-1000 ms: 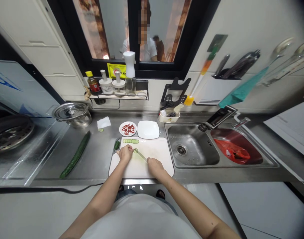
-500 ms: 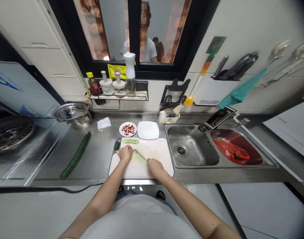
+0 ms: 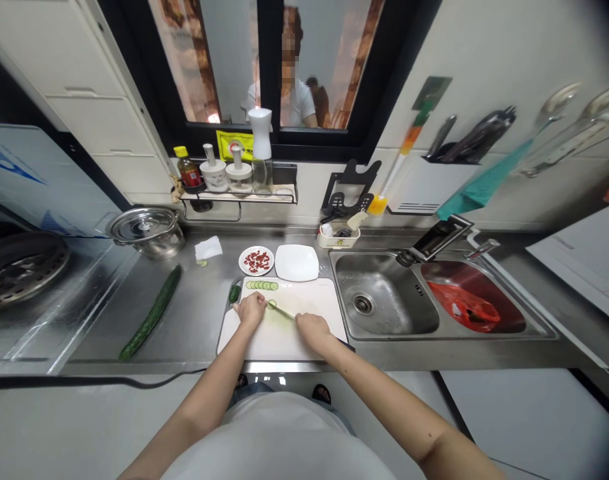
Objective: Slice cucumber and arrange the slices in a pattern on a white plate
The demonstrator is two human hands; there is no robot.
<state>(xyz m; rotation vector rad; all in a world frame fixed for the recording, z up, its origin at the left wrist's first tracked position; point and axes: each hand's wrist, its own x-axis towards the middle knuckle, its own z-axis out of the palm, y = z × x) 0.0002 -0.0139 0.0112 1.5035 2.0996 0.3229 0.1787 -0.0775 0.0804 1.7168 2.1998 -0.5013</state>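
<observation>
On the white cutting board, my right hand is closed around the handle of a knife. The blade points left, its tip at a single cucumber slice. My left hand is closed, its fingertips pinched at the left edge of that slice. Above the hands, a row of several overlapping cucumber slices lies along the board's far edge. A dark green cucumber piece is at the board's upper left corner.
Behind the board are a plate of chopped red pieces and a white square plate. A whole cucumber lies left, near a lidded pot and white paper. The sink is on the right.
The knife blade has turned in my right hand and now looks narrower and darker. My left hand and the slice at the tip stay almost where they were.
</observation>
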